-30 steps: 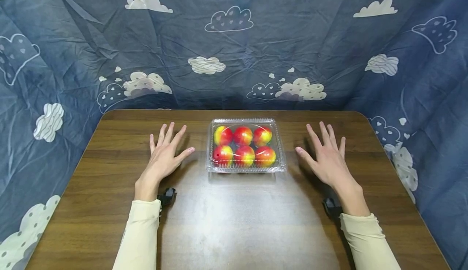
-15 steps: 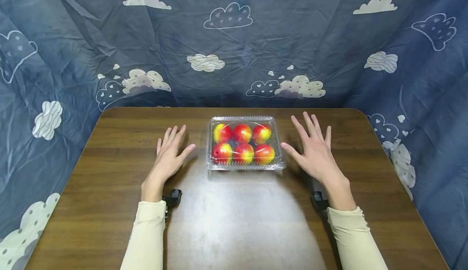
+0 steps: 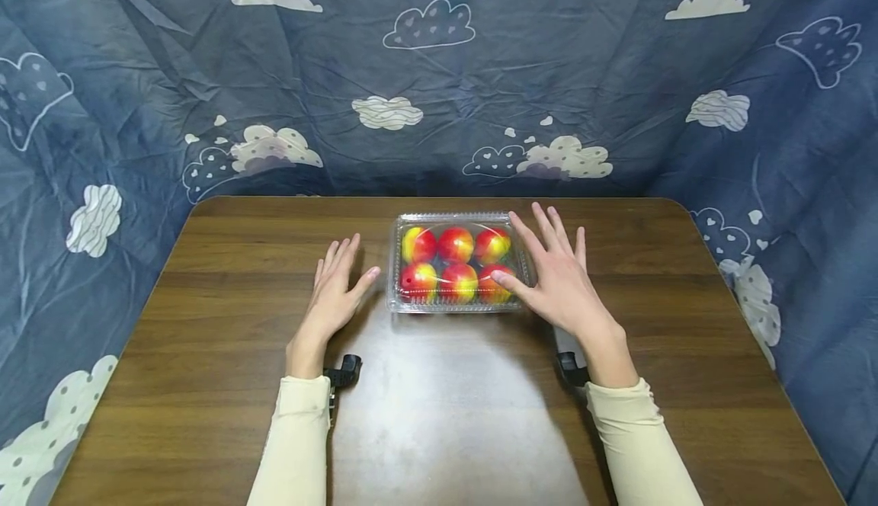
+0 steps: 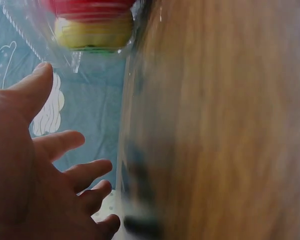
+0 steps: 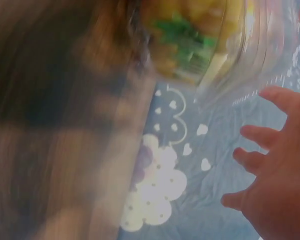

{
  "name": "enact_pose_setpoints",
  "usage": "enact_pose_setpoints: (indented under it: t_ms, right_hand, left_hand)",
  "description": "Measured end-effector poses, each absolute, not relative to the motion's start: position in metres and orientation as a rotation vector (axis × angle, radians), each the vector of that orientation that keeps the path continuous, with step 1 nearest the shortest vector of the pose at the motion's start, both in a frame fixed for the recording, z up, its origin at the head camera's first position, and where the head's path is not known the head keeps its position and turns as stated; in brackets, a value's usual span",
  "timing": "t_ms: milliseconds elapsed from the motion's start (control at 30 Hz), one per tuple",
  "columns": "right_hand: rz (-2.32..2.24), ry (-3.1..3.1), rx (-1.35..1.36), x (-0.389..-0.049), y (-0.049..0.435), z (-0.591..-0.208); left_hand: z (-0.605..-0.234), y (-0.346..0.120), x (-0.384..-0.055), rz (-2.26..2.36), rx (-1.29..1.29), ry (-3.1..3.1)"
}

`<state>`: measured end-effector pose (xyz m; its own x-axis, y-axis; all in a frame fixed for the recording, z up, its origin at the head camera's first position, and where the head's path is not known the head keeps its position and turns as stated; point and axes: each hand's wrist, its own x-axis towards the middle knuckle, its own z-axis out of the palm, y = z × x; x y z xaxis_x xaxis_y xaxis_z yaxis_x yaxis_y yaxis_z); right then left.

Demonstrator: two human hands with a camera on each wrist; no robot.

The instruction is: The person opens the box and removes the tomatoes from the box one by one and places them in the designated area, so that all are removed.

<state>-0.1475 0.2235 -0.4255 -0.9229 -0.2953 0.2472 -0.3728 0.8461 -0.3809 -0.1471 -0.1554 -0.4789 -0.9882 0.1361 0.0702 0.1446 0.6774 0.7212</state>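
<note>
A clear plastic clamshell box [image 3: 458, 308] with its lid down sits near the table's far edge. Inside it lie two rows of round red-and-yellow fruits [image 3: 456, 245] that look like peaches or nectarines. My left hand [image 3: 332, 300] hovers just left of the box, fingers straight and thumb pointing at its side. At the right, my right hand [image 3: 559, 277] is spread, its thumb and index finger overlapping the box's right edge in the head view. The left wrist view shows the left hand [image 4: 54, 150] below the box's corner, gripping nothing.
The brown wooden table [image 3: 439, 414] has rounded far corners. A dark blue cloth [image 3: 439, 110] printed with clouds hangs right behind it and along the sides. Black wrist cameras [image 3: 346, 370] stick out inward from both wrists.
Both hands have moved inward toward the box. The right hand has come farther left, from well apart to overlapping the box's edge. The box stays in its place.
</note>
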Motion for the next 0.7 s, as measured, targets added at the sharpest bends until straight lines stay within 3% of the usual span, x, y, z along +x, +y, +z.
enact_pose_setpoints:
  t_ms: [700]
  right_hand:
    - [0.599, -2.779, 0.751, -0.135, 0.177, -0.433]
  left_hand:
    - [-0.489, -0.138, -0.136, -1.714, -0.277, -2.595]
